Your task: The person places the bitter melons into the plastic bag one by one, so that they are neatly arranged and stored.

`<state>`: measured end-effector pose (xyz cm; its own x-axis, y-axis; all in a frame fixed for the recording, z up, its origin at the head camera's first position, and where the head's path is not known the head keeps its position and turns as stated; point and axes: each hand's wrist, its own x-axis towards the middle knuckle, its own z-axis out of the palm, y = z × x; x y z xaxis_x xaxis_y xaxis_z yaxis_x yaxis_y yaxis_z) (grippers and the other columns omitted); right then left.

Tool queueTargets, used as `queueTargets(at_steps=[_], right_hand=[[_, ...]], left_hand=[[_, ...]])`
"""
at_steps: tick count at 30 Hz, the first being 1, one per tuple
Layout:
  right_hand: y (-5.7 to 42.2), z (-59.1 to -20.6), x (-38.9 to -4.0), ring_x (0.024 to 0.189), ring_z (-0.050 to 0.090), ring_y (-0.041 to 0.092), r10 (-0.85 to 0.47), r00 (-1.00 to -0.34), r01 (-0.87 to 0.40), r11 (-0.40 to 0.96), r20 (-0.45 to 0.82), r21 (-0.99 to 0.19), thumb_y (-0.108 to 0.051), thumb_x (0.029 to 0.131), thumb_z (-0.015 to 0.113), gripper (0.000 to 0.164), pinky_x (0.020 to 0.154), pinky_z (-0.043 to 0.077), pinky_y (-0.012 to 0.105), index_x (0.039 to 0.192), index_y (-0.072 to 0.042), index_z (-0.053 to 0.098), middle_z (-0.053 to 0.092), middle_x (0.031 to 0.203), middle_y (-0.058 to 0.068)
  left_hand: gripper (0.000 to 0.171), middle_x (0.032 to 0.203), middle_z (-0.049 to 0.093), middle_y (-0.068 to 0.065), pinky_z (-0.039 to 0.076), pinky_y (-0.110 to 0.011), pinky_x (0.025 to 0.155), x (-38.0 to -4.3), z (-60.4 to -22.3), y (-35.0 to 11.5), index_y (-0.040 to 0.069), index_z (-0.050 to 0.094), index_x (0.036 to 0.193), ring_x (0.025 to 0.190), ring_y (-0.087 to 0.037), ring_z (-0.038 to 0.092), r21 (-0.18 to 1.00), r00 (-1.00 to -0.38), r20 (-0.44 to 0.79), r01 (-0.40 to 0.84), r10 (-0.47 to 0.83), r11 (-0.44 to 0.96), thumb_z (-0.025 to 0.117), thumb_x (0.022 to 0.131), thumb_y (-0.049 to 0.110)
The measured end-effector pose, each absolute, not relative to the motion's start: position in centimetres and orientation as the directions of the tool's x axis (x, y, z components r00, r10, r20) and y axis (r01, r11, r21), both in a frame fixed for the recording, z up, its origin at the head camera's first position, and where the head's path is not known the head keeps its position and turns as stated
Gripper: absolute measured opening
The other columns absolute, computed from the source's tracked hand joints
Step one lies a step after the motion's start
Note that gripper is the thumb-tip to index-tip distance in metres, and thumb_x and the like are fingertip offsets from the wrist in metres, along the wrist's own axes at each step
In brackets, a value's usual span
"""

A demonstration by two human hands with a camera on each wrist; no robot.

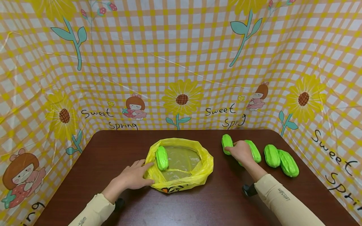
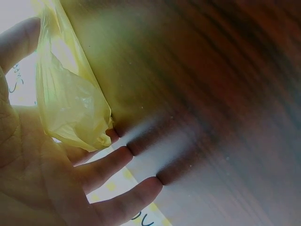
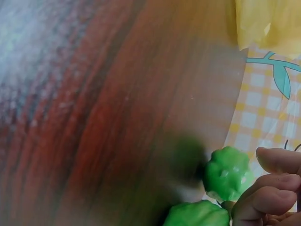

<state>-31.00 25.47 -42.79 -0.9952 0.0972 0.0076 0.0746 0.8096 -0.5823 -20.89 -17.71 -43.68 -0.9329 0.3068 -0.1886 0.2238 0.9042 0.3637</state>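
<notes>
A yellow plastic bag [image 1: 207, 163] stands wide-mouthed on the table, with a bright green bitter melon [image 1: 162, 158] inside along its left wall. My left hand [image 1: 135, 175] is at the bag's left side, thumb and index finger spread against the rim. In the left wrist view its other fingers [image 2: 127, 200] stretch straight down to the tabletop. Over on the right, my right hand [image 1: 240, 152] holds another bitter melon [image 1: 226, 141], thumb on one side and bent fingers on the other. A further bitter melon [image 1: 254, 152] shows partly behind that hand.
Two more bitter melons [image 1: 272, 156] lie side by side at the right of the dark wooden table [image 1: 121, 144]. Checked cloth [image 1: 181, 62] with sunflowers hangs behind the table and along both sides.
</notes>
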Motion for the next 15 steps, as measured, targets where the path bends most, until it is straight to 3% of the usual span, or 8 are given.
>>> queueTargets(at_steps=[3,7,15], right_hand=[[25.46,-43.1,-31.13,0.045,0.032,0.012,0.091,-0.996,0.062,0.806,0.019,-0.589,-0.028,0.087,0.073,0.046,0.048,0.031,0.028,0.054,-0.015,0.044,0.032,0.049,-0.006],[25.33,-43.22,-31.29,0.042,0.03,0.011,0.085,-0.996,0.063,0.801,0.009,-0.595,-0.029,0.087,0.073,0.051,0.046,0.03,0.027,0.05,-0.017,0.039,0.03,0.047,-0.006],[25.11,-43.27,-31.58,0.039,0.04,0.014,0.082,-0.996,0.092,0.813,-0.044,-0.575,-0.032,0.089,0.072,0.053,0.045,0.036,0.029,0.049,-0.018,0.041,0.034,0.044,-0.005]], left_hand=[[0.077,0.157,0.036,-0.022,0.026,-0.074,0.108,-20.85,-43.62,-17.7,0.017,0.046,0.152,0.147,-0.042,0.031,0.368,-0.933,-0.187,0.223,0.306,0.903,0.072,0.088,0.051],[0.077,0.158,0.036,-0.022,0.026,-0.074,0.108,-20.81,-43.58,-17.68,0.017,0.046,0.152,0.147,-0.042,0.031,0.372,-0.934,-0.186,0.221,0.305,0.902,0.072,0.088,0.051],[0.077,0.158,0.036,-0.021,0.026,-0.073,0.109,-20.81,-43.53,-17.65,0.018,0.046,0.152,0.147,-0.041,0.031,0.371,-0.935,-0.197,0.209,0.297,0.905,0.072,0.088,0.051]])
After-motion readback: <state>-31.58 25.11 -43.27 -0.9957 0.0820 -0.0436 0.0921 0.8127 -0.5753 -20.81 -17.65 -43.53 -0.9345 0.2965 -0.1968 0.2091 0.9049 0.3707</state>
